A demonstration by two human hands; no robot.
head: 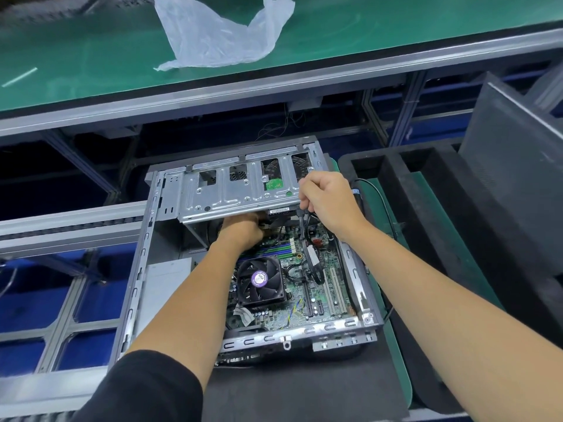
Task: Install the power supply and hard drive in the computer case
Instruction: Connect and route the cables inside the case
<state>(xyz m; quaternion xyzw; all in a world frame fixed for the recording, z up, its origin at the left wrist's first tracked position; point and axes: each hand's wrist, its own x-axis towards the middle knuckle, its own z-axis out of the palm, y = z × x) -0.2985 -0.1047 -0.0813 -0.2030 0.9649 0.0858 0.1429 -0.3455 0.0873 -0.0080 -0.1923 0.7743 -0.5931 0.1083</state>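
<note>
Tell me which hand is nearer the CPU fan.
Left. The left hand reaches under the drive cage just beyond the CPU fan; the right hand is farther, up at the cage's right end.

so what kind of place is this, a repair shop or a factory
Most likely a computer assembly line rather than a repair shop: a green-matted workbench on aluminium framing, an open computer case being worked on, and black foam trays beside it.

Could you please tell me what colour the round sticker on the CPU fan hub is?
Purple, with small pale print; the sticker shows in the head view.
</note>
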